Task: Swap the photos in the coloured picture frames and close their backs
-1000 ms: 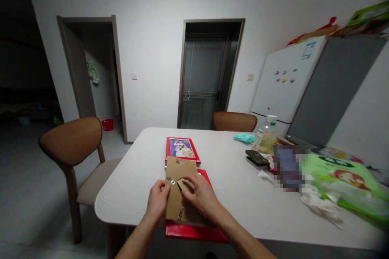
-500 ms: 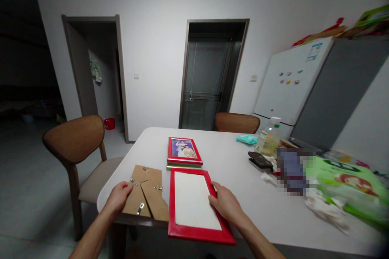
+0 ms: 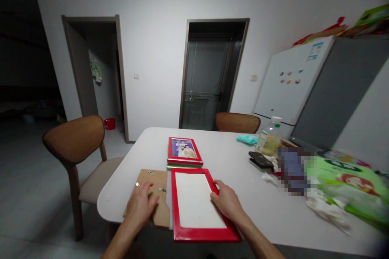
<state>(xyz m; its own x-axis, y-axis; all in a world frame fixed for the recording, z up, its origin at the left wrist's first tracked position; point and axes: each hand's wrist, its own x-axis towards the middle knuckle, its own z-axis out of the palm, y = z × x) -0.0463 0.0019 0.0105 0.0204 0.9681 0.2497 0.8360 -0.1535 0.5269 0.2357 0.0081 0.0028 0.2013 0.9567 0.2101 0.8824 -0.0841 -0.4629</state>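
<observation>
A red picture frame (image 3: 206, 234) with a white sheet inside lies near the table's front edge, and my right hand (image 3: 227, 202) grips its right side, thumb on top. Just left of it is a brown backing board (image 3: 162, 210) with metal clips and a stand flap. My left hand (image 3: 141, 204) is over that board with fingers apart and bent, palm down; whether it presses on the board I cannot tell. Behind, another red frame (image 3: 184, 150) holding a photo of people rests on top of something with a green edge (image 3: 184, 166).
On the white table's (image 3: 121, 194) right side are a bottle of yellowish liquid (image 3: 268, 137), a black wallet-like object (image 3: 260, 160), a teal packet (image 3: 247, 139), crumpled tissues (image 3: 328, 210) and a green package (image 3: 349, 182). A wooden chair (image 3: 75, 137) stands left, a second chair (image 3: 238, 122) behind.
My left hand has moved right, from the backing board's left edge to over its middle. The board and the front red frame have shifted slightly right. My right hand keeps its grip.
</observation>
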